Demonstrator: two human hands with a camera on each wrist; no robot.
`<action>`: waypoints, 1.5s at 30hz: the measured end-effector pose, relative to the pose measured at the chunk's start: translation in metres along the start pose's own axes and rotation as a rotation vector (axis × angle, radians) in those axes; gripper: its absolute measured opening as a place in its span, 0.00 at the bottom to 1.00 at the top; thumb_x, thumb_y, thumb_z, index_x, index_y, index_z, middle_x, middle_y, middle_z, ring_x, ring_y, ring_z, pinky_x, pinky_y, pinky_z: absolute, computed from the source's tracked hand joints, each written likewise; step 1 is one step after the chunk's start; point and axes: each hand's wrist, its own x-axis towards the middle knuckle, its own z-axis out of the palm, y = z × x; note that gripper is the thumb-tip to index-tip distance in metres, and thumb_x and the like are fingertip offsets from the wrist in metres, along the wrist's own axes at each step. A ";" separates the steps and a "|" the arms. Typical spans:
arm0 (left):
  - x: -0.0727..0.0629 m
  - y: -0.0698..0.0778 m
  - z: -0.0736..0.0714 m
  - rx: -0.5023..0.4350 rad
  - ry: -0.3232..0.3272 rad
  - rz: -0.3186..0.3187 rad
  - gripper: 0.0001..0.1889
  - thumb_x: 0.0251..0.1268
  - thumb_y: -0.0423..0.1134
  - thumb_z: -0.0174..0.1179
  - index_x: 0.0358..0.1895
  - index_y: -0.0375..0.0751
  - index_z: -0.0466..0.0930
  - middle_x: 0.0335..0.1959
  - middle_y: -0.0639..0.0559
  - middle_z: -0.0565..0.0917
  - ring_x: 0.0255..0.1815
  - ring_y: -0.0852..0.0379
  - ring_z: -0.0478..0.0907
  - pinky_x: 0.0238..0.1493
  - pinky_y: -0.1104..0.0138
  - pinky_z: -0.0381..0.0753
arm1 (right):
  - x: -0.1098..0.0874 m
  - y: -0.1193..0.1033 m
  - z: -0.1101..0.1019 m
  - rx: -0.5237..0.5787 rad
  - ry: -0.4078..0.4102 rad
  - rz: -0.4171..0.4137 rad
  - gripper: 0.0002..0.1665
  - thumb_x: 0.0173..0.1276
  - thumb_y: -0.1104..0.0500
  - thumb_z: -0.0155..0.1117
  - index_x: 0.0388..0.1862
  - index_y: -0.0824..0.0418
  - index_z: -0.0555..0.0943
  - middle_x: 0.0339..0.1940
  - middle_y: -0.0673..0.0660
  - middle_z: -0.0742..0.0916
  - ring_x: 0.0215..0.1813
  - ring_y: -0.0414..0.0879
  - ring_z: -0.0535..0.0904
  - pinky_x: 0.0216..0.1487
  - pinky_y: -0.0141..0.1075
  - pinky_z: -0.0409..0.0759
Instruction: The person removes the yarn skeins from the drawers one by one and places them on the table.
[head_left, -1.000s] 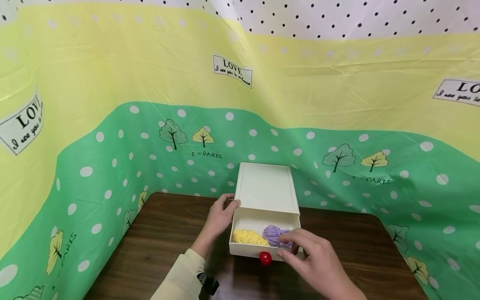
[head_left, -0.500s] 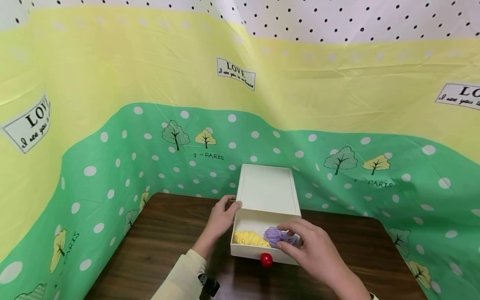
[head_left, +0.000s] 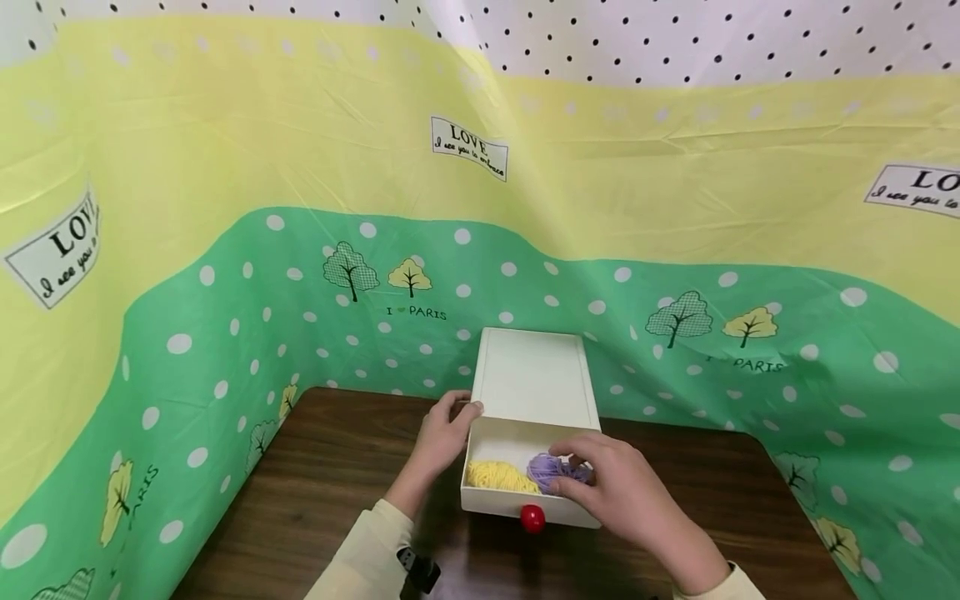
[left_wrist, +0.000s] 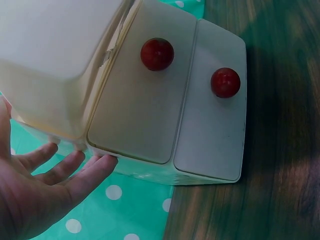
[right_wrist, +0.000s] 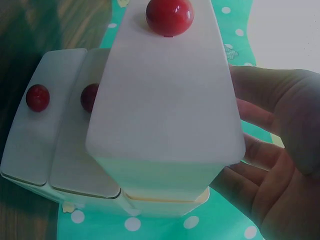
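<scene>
A white drawer cabinet stands at the back of the table, its top drawer pulled out. Inside lie a yellow yarn bundle on the left and a purple yarn bundle on the right. My left hand rests against the cabinet's left side, thumb at the top front corner; in the left wrist view its fingers reach along that side, fairly straight. My right hand reaches over the drawer's right wall and holds the purple yarn between curved thumb and fingers. In the right wrist view the drawer hides the yarn.
A red knob juts from the open drawer's front. Below it, two closed drawers carry red knobs, an upper knob and a lower knob. A patterned curtain hangs close behind the dark wooden table.
My right hand has moved from the drawer's right front edge inward over the purple yarn, its thumb and fingers now around it. The left hand stays at the cabinet's side.
</scene>
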 end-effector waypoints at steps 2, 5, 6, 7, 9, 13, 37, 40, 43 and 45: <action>0.000 0.000 0.000 -0.002 0.000 -0.004 0.25 0.75 0.55 0.56 0.64 0.41 0.77 0.51 0.41 0.84 0.45 0.49 0.84 0.42 0.57 0.87 | 0.003 0.001 0.001 -0.015 -0.013 0.003 0.17 0.59 0.48 0.81 0.46 0.47 0.89 0.43 0.42 0.89 0.42 0.38 0.84 0.40 0.34 0.81; -0.001 0.000 0.001 -0.004 -0.002 -0.007 0.25 0.75 0.55 0.56 0.64 0.41 0.77 0.51 0.41 0.84 0.45 0.50 0.84 0.42 0.57 0.87 | 0.006 0.002 0.002 -0.026 -0.032 0.002 0.17 0.58 0.48 0.81 0.46 0.46 0.89 0.43 0.41 0.89 0.42 0.38 0.83 0.41 0.36 0.81; -0.001 0.000 0.001 -0.004 -0.002 -0.006 0.25 0.75 0.54 0.56 0.64 0.41 0.76 0.50 0.41 0.84 0.45 0.50 0.84 0.42 0.57 0.87 | 0.007 0.002 0.003 -0.029 -0.036 -0.002 0.17 0.58 0.47 0.81 0.45 0.45 0.89 0.43 0.41 0.89 0.42 0.38 0.83 0.41 0.36 0.81; -0.001 0.000 0.001 -0.005 -0.002 -0.007 0.25 0.75 0.55 0.56 0.64 0.41 0.77 0.50 0.41 0.84 0.45 0.50 0.84 0.42 0.57 0.87 | 0.008 0.003 0.003 -0.033 -0.042 -0.007 0.17 0.57 0.47 0.81 0.45 0.45 0.89 0.42 0.40 0.89 0.41 0.37 0.83 0.41 0.37 0.81; -0.001 0.000 0.001 -0.001 0.001 -0.002 0.25 0.75 0.54 0.56 0.64 0.41 0.77 0.50 0.42 0.84 0.44 0.50 0.84 0.41 0.57 0.87 | 0.010 0.004 0.004 -0.043 -0.051 -0.022 0.16 0.57 0.47 0.81 0.43 0.45 0.89 0.40 0.40 0.88 0.41 0.36 0.82 0.41 0.36 0.81; -0.001 0.000 0.001 0.011 0.010 0.008 0.25 0.75 0.54 0.55 0.64 0.41 0.77 0.48 0.43 0.84 0.42 0.51 0.83 0.42 0.59 0.85 | 0.016 0.006 0.006 -0.069 -0.079 -0.073 0.15 0.56 0.48 0.82 0.42 0.46 0.88 0.37 0.39 0.87 0.38 0.36 0.80 0.40 0.36 0.79; -0.002 0.000 0.002 0.036 0.010 0.023 0.26 0.75 0.55 0.55 0.64 0.40 0.77 0.47 0.43 0.84 0.42 0.51 0.83 0.42 0.59 0.84 | 0.036 0.017 0.010 -0.060 -0.218 -0.154 0.16 0.62 0.56 0.78 0.50 0.51 0.88 0.43 0.44 0.89 0.38 0.36 0.79 0.40 0.36 0.80; -0.001 0.000 0.003 0.034 0.014 0.019 0.26 0.75 0.55 0.55 0.64 0.40 0.77 0.46 0.43 0.84 0.41 0.51 0.83 0.42 0.59 0.84 | 0.036 0.017 0.010 -0.048 -0.198 -0.130 0.15 0.62 0.55 0.77 0.49 0.49 0.89 0.43 0.44 0.89 0.40 0.36 0.80 0.42 0.37 0.81; -0.001 0.001 0.002 0.035 0.020 0.013 0.26 0.75 0.55 0.55 0.64 0.40 0.77 0.47 0.43 0.84 0.42 0.51 0.82 0.43 0.59 0.84 | 0.036 0.017 0.009 -0.053 -0.174 -0.121 0.15 0.62 0.54 0.78 0.49 0.48 0.89 0.44 0.43 0.90 0.42 0.37 0.81 0.44 0.38 0.82; -0.002 0.001 0.002 0.038 0.022 0.012 0.26 0.75 0.55 0.55 0.64 0.40 0.77 0.47 0.43 0.84 0.42 0.51 0.82 0.44 0.58 0.84 | 0.035 0.016 0.007 -0.053 -0.161 -0.115 0.16 0.63 0.54 0.77 0.50 0.48 0.89 0.44 0.43 0.89 0.42 0.36 0.81 0.44 0.38 0.83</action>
